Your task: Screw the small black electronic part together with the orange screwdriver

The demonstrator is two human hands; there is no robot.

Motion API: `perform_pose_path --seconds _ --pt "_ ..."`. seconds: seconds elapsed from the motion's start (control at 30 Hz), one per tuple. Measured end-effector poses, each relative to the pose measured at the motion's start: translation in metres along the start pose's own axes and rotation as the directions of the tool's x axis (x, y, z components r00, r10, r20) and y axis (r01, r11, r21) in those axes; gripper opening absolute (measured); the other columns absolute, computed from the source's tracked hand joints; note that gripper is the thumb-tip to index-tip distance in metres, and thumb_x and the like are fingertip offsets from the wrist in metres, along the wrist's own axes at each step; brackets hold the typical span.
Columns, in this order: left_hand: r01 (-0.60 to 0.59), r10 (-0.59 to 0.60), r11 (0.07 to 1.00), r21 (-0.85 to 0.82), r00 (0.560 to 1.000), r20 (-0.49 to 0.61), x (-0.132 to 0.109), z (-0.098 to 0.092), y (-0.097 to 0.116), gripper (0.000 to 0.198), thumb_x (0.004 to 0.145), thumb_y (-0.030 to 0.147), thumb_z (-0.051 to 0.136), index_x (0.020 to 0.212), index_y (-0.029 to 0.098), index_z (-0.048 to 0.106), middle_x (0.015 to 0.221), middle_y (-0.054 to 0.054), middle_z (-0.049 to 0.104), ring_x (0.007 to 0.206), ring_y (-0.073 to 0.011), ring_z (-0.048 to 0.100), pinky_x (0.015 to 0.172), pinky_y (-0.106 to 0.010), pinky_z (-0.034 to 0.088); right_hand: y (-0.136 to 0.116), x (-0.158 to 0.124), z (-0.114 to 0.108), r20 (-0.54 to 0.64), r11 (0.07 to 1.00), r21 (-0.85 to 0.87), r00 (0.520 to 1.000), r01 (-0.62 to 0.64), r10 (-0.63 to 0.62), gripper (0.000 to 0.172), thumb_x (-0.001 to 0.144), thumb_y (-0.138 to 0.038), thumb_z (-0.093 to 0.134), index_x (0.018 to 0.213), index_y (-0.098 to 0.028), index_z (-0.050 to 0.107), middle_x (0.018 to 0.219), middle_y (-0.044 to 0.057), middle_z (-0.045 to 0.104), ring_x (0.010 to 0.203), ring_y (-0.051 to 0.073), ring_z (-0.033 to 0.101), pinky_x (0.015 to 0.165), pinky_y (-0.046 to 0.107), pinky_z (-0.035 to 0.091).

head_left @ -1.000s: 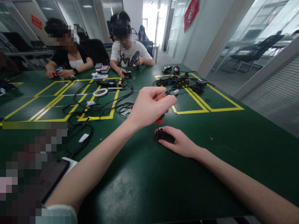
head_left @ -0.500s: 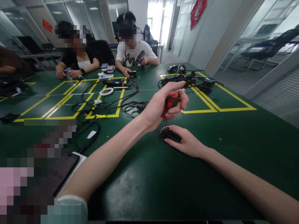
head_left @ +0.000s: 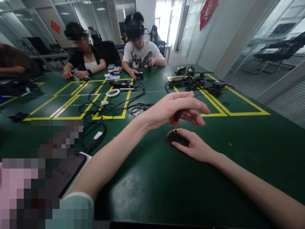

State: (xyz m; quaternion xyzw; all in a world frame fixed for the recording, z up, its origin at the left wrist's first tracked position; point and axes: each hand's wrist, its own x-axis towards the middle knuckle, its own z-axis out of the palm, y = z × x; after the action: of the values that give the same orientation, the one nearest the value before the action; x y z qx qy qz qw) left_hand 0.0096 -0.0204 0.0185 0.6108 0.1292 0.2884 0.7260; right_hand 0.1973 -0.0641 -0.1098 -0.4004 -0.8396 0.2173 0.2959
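A screwdriver (head_left: 175, 119) with a black and red handle stands nearly upright under my left hand (head_left: 169, 105). My left palm and thumb side rest around the handle's top, while the fingers stretch to the right, loosely round it. Its thin shaft reaches down to the left end of a small black plastic part (head_left: 182, 140), beside a short upright post; the exact tip contact is too small to see. Lying on the green table (head_left: 152, 178), that part is pinned by my right hand (head_left: 195, 144), thumb on the near side and fingers on the far side.
Black cables (head_left: 95, 127) lie left of my hands, with a white tape roll (head_left: 112, 92) beyond. More cables (head_left: 197, 83) are heaped at the back right. A phone-like device (head_left: 71, 170) is by my left forearm. Across the table a person (head_left: 143, 51) holds a power drill (head_left: 147, 58).
My left fingers have uncurled from the screwdriver handle and now extend rightward, the hand turned more palm-down. My right hand still holds the black part. The whole view has shifted slightly.
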Motion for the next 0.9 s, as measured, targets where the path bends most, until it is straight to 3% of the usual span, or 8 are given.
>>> perform_pose_path --seconds 0.07,0.13,0.23,0.3,0.47,0.73,0.83,0.9 --pt "0.011 -0.011 1.0 0.019 0.999 -0.032 0.001 0.004 -0.002 0.031 0.094 0.02 0.058 0.07 0.019 0.038 0.075 0.001 0.07 0.049 -0.0031 0.05 0.052 -0.018 0.04 0.0 0.0 0.0 0.001 1.0 0.003 1.0 -0.005 0.005 0.024 0.095 -0.032 0.065 0.117 -0.023 0.068 0.118 0.011 0.078 0.108 0.029 0.076 0.098 0.048 0.062" --pt "0.006 -0.004 0.998 0.062 0.999 -0.043 0.0 0.007 -0.002 0.033 0.097 0.028 0.06 0.07 0.019 0.042 0.059 0.004 0.06 0.042 -0.0022 0.034 0.044 -0.019 0.025 0.0 0.0 0.0 -0.001 1.0 0.006 1.0 -0.007 0.007 0.024 0.095 -0.032 0.065 0.116 -0.023 0.068 0.116 0.011 0.078 0.107 0.029 0.076 0.097 0.047 0.062" --pt "-0.006 0.006 0.996 0.093 1.0 0.009 -0.001 0.008 0.0 0.043 0.096 0.046 0.064 0.066 0.017 0.051 0.045 0.008 0.033 0.042 -0.0036 0.024 0.045 -0.021 0.02 -0.001 0.001 0.001 -0.002 1.0 0.007 1.0 -0.014 0.014 0.024 0.095 -0.033 0.064 0.116 -0.022 0.068 0.116 0.011 0.078 0.106 0.029 0.076 0.096 0.047 0.062" --pt "-0.001 -0.003 0.998 0.068 0.998 0.058 -0.003 0.007 0.003 0.051 0.096 0.053 0.062 0.062 0.016 0.054 0.046 0.008 0.026 0.044 -0.0047 0.021 0.046 -0.022 0.021 -0.001 0.001 0.001 -0.001 1.0 0.01 1.0 -0.022 0.022 0.024 0.095 -0.034 0.064 0.116 -0.021 0.068 0.116 0.012 0.078 0.106 0.029 0.076 0.096 0.048 0.062" --pt "0.111 -0.109 0.994 -0.021 0.991 0.084 -0.003 0.0 0.01 0.048 0.102 0.038 0.041 0.064 0.015 0.06 0.06 -0.002 0.047 0.055 -0.0108 0.044 0.056 -0.024 0.042 0.0 0.002 0.001 0.006 0.999 0.01 0.999 -0.038 0.038 0.024 0.095 -0.033 0.064 0.115 -0.022 0.068 0.115 0.011 0.078 0.105 0.029 0.076 0.096 0.047 0.062" --pt "0.054 -0.052 0.998 -0.015 0.995 0.09 -0.003 -0.01 0.006 0.017 0.093 0.025 0.061 0.08 0.015 0.058 0.091 -0.003 0.069 0.083 -0.0114 0.07 0.079 -0.025 0.056 0.001 0.001 0.001 0.011 1.0 0.001 1.0 -0.026 0.026 0.025 0.095 -0.033 0.064 0.118 -0.022 0.067 0.117 0.011 0.078 0.106 0.03 0.075 0.098 0.049 0.061" --pt "-0.004 0.01 0.998 -0.061 0.996 0.09 -0.001 -0.01 0.0 0.018 0.089 0.022 0.064 0.081 0.018 0.048 0.091 -0.001 0.071 0.079 -0.0119 0.072 0.074 -0.026 0.056 0.0 0.002 0.001 0.016 1.0 0.015 1.0 -0.025 0.025 0.025 0.096 -0.033 0.063 0.118 -0.022 0.066 0.117 0.011 0.078 0.106 0.029 0.075 0.097 0.049 0.061" --pt "-0.032 0.039 0.996 -0.08 0.996 0.083 0.001 -0.009 -0.003 0.019 0.089 0.02 0.061 0.082 0.02 0.043 0.083 0.001 0.07 0.062 -0.0082 0.065 0.06 -0.021 0.049 0.0 0.002 0.001 0.014 1.0 0.021 1.0 -0.016 0.015 0.024 0.096 -0.032 0.063 0.117 -0.021 0.067 0.116 0.011 0.078 0.105 0.029 0.075 0.097 0.048 0.061"
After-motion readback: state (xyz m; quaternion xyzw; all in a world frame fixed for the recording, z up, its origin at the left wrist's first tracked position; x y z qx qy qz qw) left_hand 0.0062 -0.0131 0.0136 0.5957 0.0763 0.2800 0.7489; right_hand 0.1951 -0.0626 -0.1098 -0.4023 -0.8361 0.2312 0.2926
